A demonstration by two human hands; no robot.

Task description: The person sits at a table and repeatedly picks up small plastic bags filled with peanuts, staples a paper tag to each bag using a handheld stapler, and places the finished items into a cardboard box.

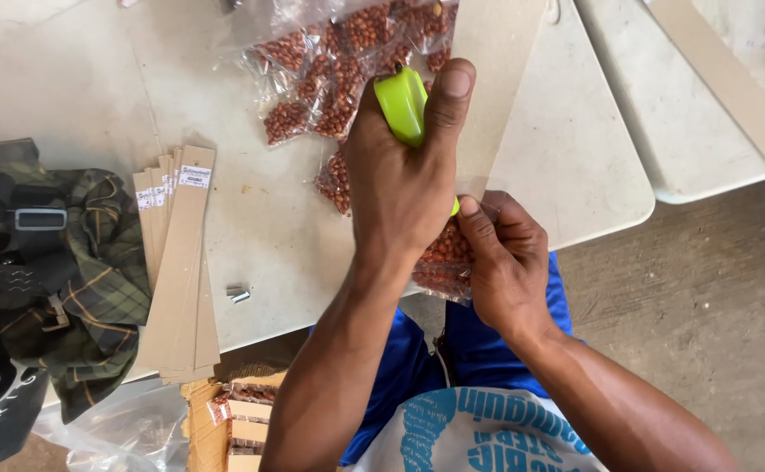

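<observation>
Far left: plaid cloth (107,262) and dark gear piled on the worktop (68,79) edge. Just right of it, a fanned stack of cardboard strips (181,280), white labels at their far ends, and near them a couple of small metal staples (238,295) — loose on the surface. At the near edge below the stack, an open carton (238,411) holds what looks like finished packs with card headers.

Centre, far side: a heap of clear bags of peanuts (339,70) with no headers on — judged as the backlog, larger than what shows in the carton, so most of the work looks left.

Left hand (400,188): forearm comes up from the near edge, wrist straight, fingers wrapped tight round a lime-green stapler (402,105), thumb pressed along its right side, tool pointing down toward the bag.

Right hand (505,262): just right and nearer, fingers pinching the top of one peanut bag (445,258) — held at the worktop's near edge, touching the stapler's lower end. Whether a card header sits in that pinch cannot be told.
</observation>
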